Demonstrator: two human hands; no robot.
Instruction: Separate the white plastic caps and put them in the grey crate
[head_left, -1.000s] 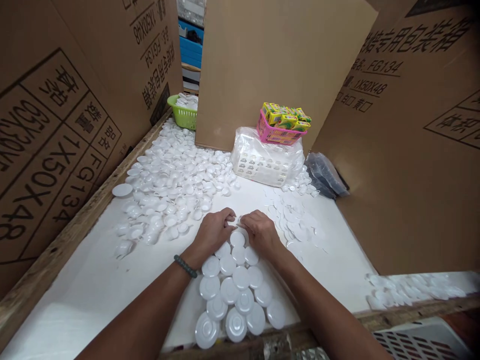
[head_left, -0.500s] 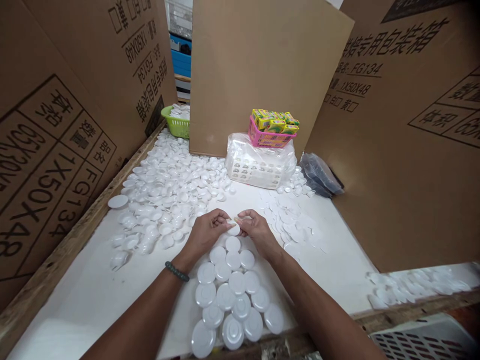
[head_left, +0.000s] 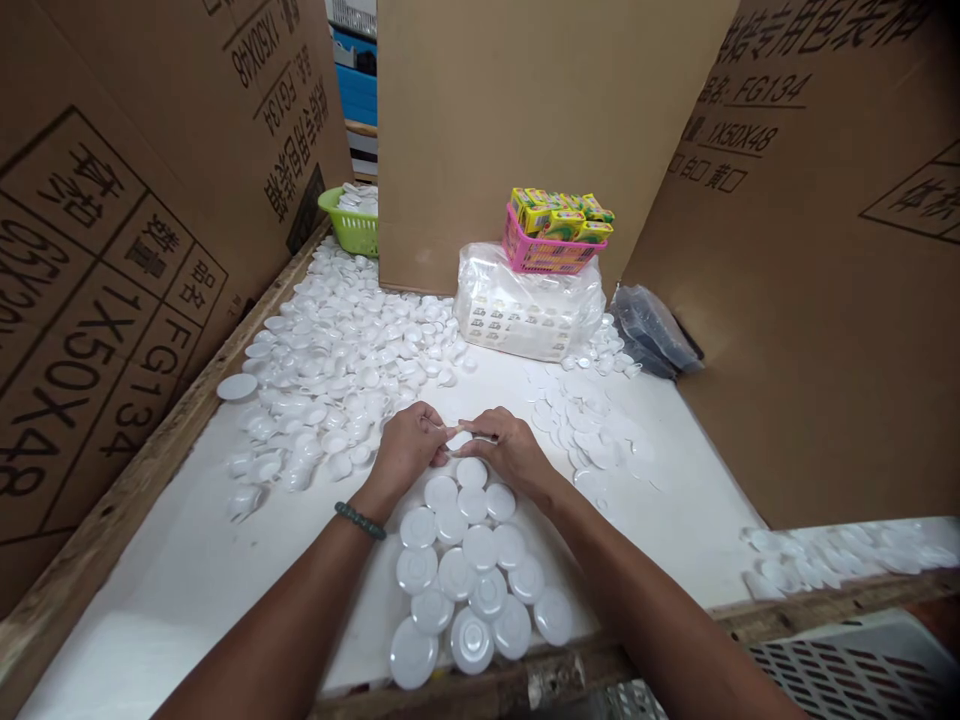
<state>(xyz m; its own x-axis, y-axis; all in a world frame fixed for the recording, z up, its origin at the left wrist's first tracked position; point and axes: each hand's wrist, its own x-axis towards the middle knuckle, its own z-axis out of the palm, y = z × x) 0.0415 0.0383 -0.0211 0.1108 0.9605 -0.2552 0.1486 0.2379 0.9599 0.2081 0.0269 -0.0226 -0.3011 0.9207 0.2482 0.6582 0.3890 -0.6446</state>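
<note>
Between my two hands is a small round white disc (head_left: 459, 440), pinched at its edges above the table. My left hand (head_left: 412, 440), with a dark beaded bracelet (head_left: 360, 521) on its wrist, is closed on the disc's left side. Thumb and fingers of my right hand (head_left: 510, 450) grip its right side. Just below my hands, several small white saucers (head_left: 478, 547) lie in a close group reaching to the table's front edge. To the left spreads a heap of small white cups (head_left: 322, 370). Flat white discs (head_left: 592, 430) lie scattered to the right.
Tall cardboard panels (head_left: 540, 120) wall in the white table (head_left: 172, 570). At the back, a pink basket (head_left: 551, 255) of yellow boxes rests on a plastic-wrapped pack (head_left: 525, 310). A green basket (head_left: 352, 228) stands back left; a white crate (head_left: 855, 660) is below the right edge.
The view has shifted slightly. Both hands stay on the disc, which is now turned and tilted differently, with my right fingers stretched further along it.
</note>
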